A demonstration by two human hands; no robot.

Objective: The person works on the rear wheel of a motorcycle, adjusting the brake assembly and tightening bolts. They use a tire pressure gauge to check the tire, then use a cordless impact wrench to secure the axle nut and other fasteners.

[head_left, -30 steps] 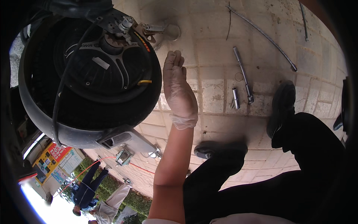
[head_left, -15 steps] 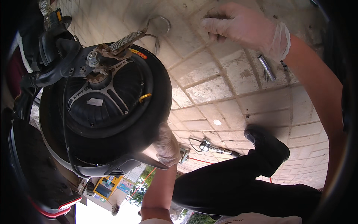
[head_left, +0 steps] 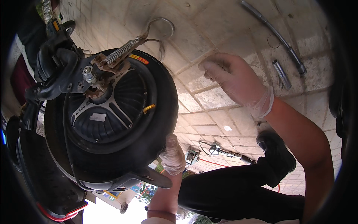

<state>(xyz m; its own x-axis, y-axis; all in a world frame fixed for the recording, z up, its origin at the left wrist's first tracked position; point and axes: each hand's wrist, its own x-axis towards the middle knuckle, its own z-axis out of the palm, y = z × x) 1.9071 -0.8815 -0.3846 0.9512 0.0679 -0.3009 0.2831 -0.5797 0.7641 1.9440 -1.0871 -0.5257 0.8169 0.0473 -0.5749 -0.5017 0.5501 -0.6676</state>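
Fingers of the left hand [head_left: 173, 158] are resting against the tyre [head_left: 166, 99], their closure unclear; the right hand's [head_left: 236, 80] are curling above the paving [head_left: 209, 128], nothing visible between them. The wheel [head_left: 106, 114] is sitting leftward, likely feeling heavy, stiff, its tread offering the best hold.

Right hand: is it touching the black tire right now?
No, paving shows in the gap between the right hand and the black tire.

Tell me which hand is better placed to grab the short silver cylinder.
Right, probably: the right hand, seemingly empty, is nearer the short silver cylinder, while the left hand rests against the tire.
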